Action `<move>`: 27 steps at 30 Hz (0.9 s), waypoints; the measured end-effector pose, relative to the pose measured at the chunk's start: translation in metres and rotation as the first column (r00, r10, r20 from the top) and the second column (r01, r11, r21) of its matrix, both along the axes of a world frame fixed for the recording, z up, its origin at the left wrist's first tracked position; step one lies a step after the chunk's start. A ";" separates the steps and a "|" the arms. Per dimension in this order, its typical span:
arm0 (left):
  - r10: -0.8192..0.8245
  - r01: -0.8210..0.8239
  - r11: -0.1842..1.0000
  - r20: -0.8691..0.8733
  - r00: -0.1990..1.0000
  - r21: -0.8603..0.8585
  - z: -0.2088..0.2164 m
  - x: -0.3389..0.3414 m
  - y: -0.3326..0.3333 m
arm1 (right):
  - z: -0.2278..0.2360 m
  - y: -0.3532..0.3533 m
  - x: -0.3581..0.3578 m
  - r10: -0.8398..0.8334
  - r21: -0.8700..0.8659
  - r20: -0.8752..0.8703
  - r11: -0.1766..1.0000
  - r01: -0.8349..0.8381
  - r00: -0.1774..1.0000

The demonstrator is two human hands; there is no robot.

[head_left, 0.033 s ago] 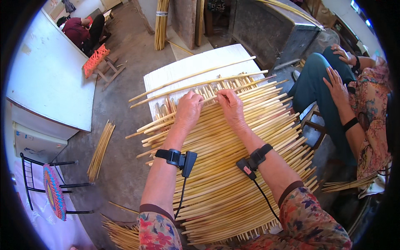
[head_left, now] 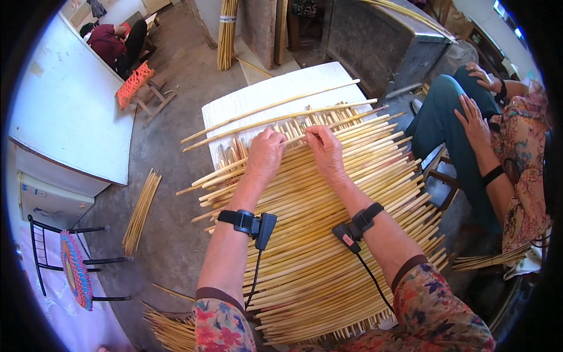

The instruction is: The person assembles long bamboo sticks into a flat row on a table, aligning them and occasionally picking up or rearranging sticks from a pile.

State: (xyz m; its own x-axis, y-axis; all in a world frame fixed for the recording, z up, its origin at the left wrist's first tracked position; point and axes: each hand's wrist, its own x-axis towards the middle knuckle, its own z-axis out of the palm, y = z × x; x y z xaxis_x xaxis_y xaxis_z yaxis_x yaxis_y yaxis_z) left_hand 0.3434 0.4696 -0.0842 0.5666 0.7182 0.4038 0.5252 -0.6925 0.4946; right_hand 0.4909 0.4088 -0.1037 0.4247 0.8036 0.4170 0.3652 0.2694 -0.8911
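Note:
A broad mat of pale yellow peeled sticks [head_left: 328, 234] lies before me, its long sticks side by side and crossed by shorter stick ends at the far edge. Near that far edge, one thin stick [head_left: 295, 140] runs between my hands. My left hand [head_left: 267, 154] is closed on it with bent fingers. Just to the right, my right hand [head_left: 325, 151] pinches the same stick between thumb and fingers. The fingertips of both hands are partly hidden. Beyond them, two loose long sticks [head_left: 275, 110] lie over the white board [head_left: 234, 111] beneath the mat.
To the right sits a person [head_left: 469, 117], hands at the knees. Bundled sticks [head_left: 142, 211] rest on the floor at left, with more sticks [head_left: 170, 328] nearer me. A dark chest [head_left: 375, 50] stands behind the mat; an orange woven stool [head_left: 136, 87] is at far left.

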 end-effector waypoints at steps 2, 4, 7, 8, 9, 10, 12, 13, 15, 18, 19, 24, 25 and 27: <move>0.006 -0.006 1.000 -0.023 1.000 -0.002 0.000 -0.001 0.000 | 0.001 -0.001 -0.001 0.011 0.002 -0.027 1.000 -0.011 1.000; 0.008 -0.008 1.000 -0.049 0.999 -0.002 0.003 -0.002 -0.001 | 0.001 -0.001 0.000 0.024 0.018 -0.083 1.000 -0.023 0.996; 0.013 -0.018 0.998 -0.068 0.998 -0.068 0.006 -0.004 -0.002 | 0.001 -0.003 0.000 0.044 0.036 -0.132 0.999 -0.040 0.990; 0.004 -0.008 0.999 -0.082 0.997 -0.052 0.006 -0.004 -0.001 | 0.002 -0.003 0.000 0.048 0.036 -0.125 0.998 -0.044 0.991; -0.005 0.002 0.999 -0.097 0.995 -0.036 0.007 -0.005 -0.001 | 0.003 -0.004 0.000 0.049 0.036 -0.125 0.998 -0.045 0.991; -0.005 0.001 0.999 -0.096 0.995 -0.036 0.007 -0.004 -0.001 | 0.004 -0.004 -0.001 0.052 0.048 -0.146 0.998 -0.046 0.988; -0.031 0.035 0.999 -0.111 0.993 0.039 0.008 -0.002 -0.001 | 0.003 -0.004 -0.001 0.055 0.062 -0.167 0.997 -0.045 0.984; -0.032 0.036 0.999 -0.110 0.993 0.041 0.009 -0.001 -0.001 | 0.001 -0.003 0.000 0.058 0.104 -0.197 0.994 -0.038 0.979; -0.010 0.024 0.991 -0.106 0.994 0.131 0.009 0.000 -0.002 | -0.001 -0.002 0.003 0.061 0.145 -0.225 0.989 -0.028 0.972; 0.032 -0.020 0.995 -0.123 0.992 0.101 0.009 0.001 -0.002 | 0.001 -0.004 0.005 0.119 0.180 -0.299 0.981 -0.067 0.947; 0.031 -0.019 0.994 -0.117 0.993 0.104 0.009 0.000 -0.002 | 0.003 -0.004 0.005 0.150 0.187 -0.331 0.978 -0.091 0.932; 0.025 -0.023 0.999 -0.030 0.999 0.049 0.010 0.003 -0.003 | 0.008 -0.003 0.006 0.188 0.261 -0.436 0.962 -0.076 0.880; 0.022 -0.021 0.999 -0.029 0.999 0.048 0.009 0.003 -0.003 | 0.009 -0.002 0.004 0.204 0.260 -0.448 0.961 -0.092 0.870; 0.032 -0.032 0.998 -0.013 0.999 0.050 0.008 0.004 -0.002 | 0.010 -0.002 0.003 0.218 0.264 -0.456 0.959 -0.103 0.863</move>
